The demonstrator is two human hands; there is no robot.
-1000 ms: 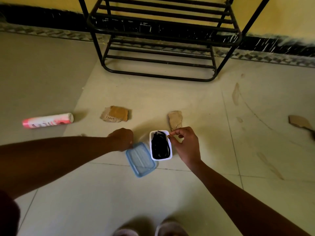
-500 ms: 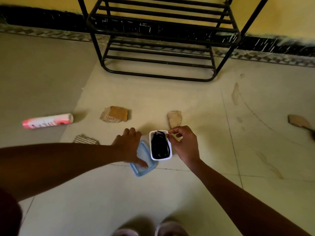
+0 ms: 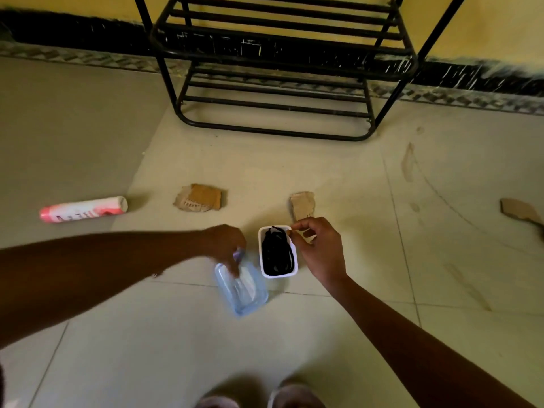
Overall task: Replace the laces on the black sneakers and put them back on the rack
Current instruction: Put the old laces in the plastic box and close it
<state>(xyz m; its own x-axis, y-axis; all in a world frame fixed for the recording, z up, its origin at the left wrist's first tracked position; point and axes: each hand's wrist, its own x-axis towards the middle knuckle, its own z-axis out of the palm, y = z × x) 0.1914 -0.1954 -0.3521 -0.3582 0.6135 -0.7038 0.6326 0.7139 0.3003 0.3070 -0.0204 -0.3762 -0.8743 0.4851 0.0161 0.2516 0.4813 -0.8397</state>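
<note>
While the right hand (image 3: 321,251) pinches the far right corner of the white container (image 3: 260,251) between thumb and forefinger, the black laces (image 3: 276,254) lie coiled inside it, on the floor at mid-scene, well apart from the rack (image 3: 276,51). Container and coil both run long axis near to far. The left hand (image 3: 223,242) is curled about the far end of the blue lid (image 3: 244,290), blurred, just left of the container. Half a second earlier the lid lay further away under a flatter hand; it has since shifted nearer. Lettering on the pink spray can (image 3: 84,209), far left, is unreadable.
</note>
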